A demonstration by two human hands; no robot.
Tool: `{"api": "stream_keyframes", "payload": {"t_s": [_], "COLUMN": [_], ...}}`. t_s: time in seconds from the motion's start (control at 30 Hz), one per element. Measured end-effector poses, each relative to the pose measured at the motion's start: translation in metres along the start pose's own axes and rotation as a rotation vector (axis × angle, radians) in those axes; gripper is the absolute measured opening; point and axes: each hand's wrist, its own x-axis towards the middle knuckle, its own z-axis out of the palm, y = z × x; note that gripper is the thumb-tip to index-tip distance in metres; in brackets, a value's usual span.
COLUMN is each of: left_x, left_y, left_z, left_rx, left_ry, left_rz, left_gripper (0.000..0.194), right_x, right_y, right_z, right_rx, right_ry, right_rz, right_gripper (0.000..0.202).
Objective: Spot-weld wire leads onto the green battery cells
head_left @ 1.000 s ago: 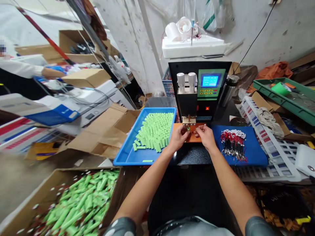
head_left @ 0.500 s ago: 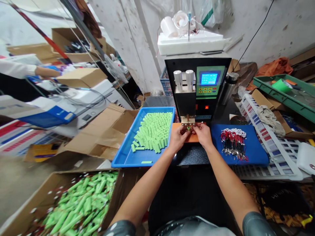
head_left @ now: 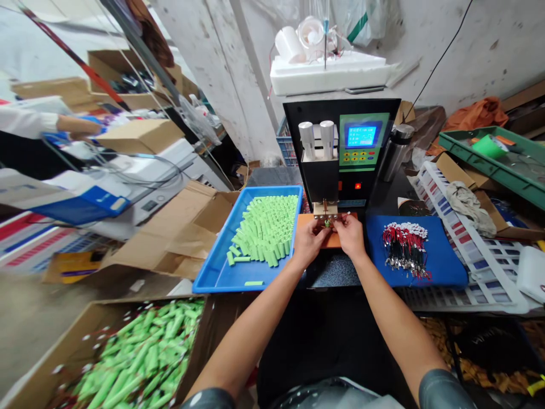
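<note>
Under the head of a black machine (head_left: 321,182) with a lit blue screen, my left hand (head_left: 309,238) pinches a small green cylinder (head_left: 327,224) seen end-on. Close beside it, my right hand (head_left: 349,234) has its fingers pressed together at the cylinder's right side; a small white connector shows above its fingertips. Both hands are over an orange board (head_left: 305,218). On the left, a blue tray (head_left: 221,274) holds many green cylinders (head_left: 266,227). To the right, red and black wires with white connectors (head_left: 406,247) lie on a blue pad (head_left: 447,267).
A carton (head_left: 80,329) of green wired cylinders stands at the lower left. Behind the pad are a steel flask (head_left: 397,152), a white crate (head_left: 506,289) and a green tray (head_left: 489,165). Another person's hand (head_left: 79,126) shows at the far left.
My right hand has shifted slightly left and down, its fingers closer to the green cylinder. My left hand has hardly moved. The other person's hand at the far left has moved a little.
</note>
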Motion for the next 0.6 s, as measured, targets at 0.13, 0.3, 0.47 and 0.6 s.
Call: {"api": "stream_keyframes", "payload": {"t_s": [0.13,0.3,0.47,0.6], "left_x": [0.0000,0.0001,0.0001,0.0000], "left_y": [0.0005,0.0009,-0.0016,-0.0025], "left_z": [0.0002,0.0005,0.0006,0.0002], "left_rx": [0.014,-0.014,-0.004,-0.020], "left_ry": [0.005,-0.001,0.002,-0.001], "left_rz": [-0.006,-0.006,-0.004,-0.005], "left_gripper": [0.025,0.023,0.023,0.024], "right_x": [0.0006,0.0005,-0.0005,-0.0008], "right_y": [0.0040,0.0040,0.0032,0.0020], "right_z": [0.0003,0.0008,0.0005,0.0000], "right_rx": [-0.065,-0.101,-0.111,-0.105], "right_ry": [0.015,0.027,0.034,0.026], "right_rz": [-0.015,-0.031,-0.024,-0.017], "right_gripper": [0.024,0.023,0.024,0.024]}}
